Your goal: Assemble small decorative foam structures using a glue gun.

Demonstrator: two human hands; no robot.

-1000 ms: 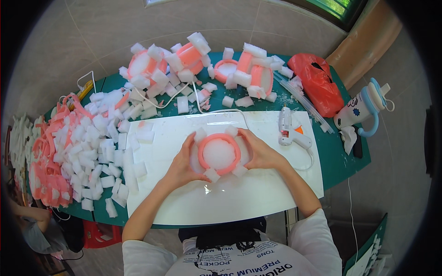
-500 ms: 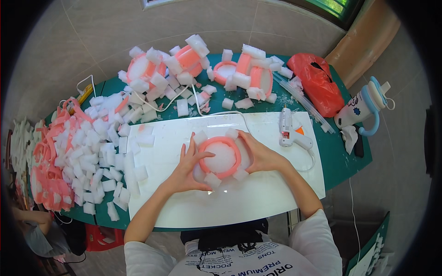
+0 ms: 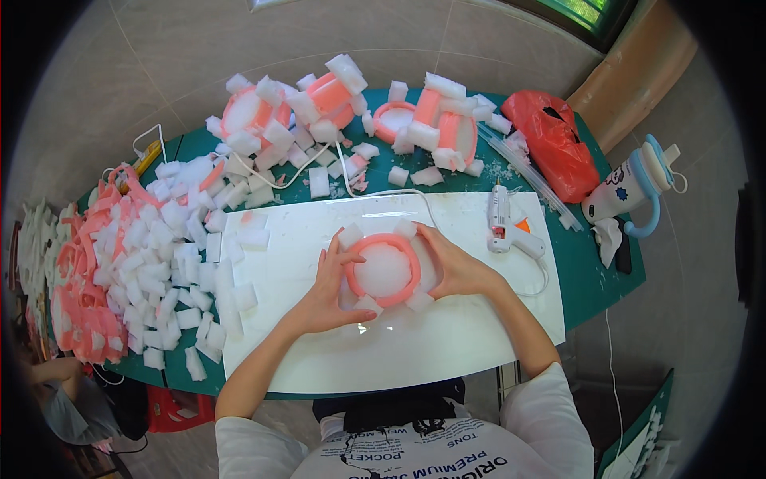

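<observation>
Between my hands is a round foam piece: a pink foam ring (image 3: 416, 275) around a white disc (image 3: 383, 270), with small white foam blocks (image 3: 419, 300) set around its rim. My left hand (image 3: 329, 289) curves around its left side, one fingertip on the pink ring and the thumb by the near-left block. On the opposite side, my right hand (image 3: 456, 267) grips the piece, fingers at the far-right block and thumb by the near-right one. The piece is over a glossy white board (image 3: 479, 335); whether it touches the board I cannot tell.
A white glue gun (image 3: 501, 223) lies on the board's right. Loose white foam blocks (image 3: 167, 275) and pink foam scraps (image 3: 84, 279) heap at left. Several similar pink-and-white pieces (image 3: 456, 137) stand behind, near clear sticks (image 3: 531, 172), a red bag (image 3: 550, 148) and a tumbler (image 3: 626, 191).
My left index finger has drawn back from the white disc to the pink ring, and my left thumb has slid right along the near side. The right hand keeps its grip.
</observation>
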